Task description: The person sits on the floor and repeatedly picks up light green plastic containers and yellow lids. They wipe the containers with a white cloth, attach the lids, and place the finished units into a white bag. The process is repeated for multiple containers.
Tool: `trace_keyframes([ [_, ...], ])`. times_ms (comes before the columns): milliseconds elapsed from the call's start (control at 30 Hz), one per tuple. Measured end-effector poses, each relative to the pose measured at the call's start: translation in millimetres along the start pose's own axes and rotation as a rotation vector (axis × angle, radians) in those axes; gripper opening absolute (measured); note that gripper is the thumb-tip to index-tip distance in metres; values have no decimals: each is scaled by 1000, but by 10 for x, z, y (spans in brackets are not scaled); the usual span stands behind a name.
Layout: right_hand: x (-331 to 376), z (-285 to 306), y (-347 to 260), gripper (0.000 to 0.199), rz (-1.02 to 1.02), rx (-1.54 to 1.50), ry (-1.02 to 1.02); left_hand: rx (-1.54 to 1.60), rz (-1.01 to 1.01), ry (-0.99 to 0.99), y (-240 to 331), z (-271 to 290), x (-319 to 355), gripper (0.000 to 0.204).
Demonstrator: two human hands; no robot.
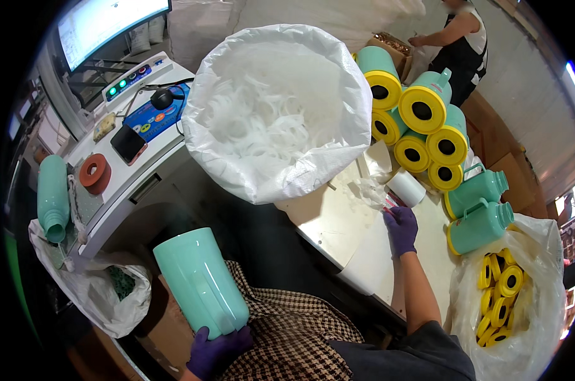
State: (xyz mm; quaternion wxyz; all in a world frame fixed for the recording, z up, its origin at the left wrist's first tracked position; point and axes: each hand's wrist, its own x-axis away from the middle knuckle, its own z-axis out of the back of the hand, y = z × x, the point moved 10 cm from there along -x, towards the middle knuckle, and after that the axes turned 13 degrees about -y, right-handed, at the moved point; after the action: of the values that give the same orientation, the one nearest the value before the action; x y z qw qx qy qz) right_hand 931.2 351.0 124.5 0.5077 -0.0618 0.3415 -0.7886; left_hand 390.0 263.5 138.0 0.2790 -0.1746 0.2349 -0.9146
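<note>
My left hand (216,350), in a purple glove, grips the lower end of a mint-green jug body (198,279) with a moulded handle, tilted above my lap. My right hand (402,230), gloved the same, reaches onto the white table (319,232) with its fingers closed. At its fingertips lies crinkled clear plastic (369,189) with some red on it; what they pinch is too small to tell. Just beyond the hand is a white roll (407,188). A large white sack (205,120) of translucent white rings (262,120) stands ahead of me.
Several mint-green jugs with yellow bases (422,111) are stacked at the right. Below them a clear bag holds yellow ring parts (510,280). On the left desk are a phone (128,143), brown tape (95,173) and a green bottle shell (53,193). Another person (462,47) works behind.
</note>
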Motion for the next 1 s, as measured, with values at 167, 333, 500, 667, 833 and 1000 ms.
trace_keyframes([
  [167, 168, 209, -378, 13, 212, 95, 95, -695, -225, -45, 170, 13, -58, 64],
  [333, 391, -36, -1866, 8, 397, -213, -76, -450, -100, -2, 181, -70, 18, 75],
  [500, 640, -1049, -3562, 2, 443, -705, -695, -130, 36, 156, -69, 122, -11, 49],
  [667, 874, -1675, -4382, 10, 615, -699, -1019, -12, -4, 110, -2, 81, 55, 44],
  [833, 894, -1850, -4485, 15, 620, -644, -1057, 5, 1, 135, 99, -75, 110, 44],
  [1000, 922, -1812, -4620, 26, 703, -431, -944, 332, -46, 149, 129, -91, 147, 44],
])
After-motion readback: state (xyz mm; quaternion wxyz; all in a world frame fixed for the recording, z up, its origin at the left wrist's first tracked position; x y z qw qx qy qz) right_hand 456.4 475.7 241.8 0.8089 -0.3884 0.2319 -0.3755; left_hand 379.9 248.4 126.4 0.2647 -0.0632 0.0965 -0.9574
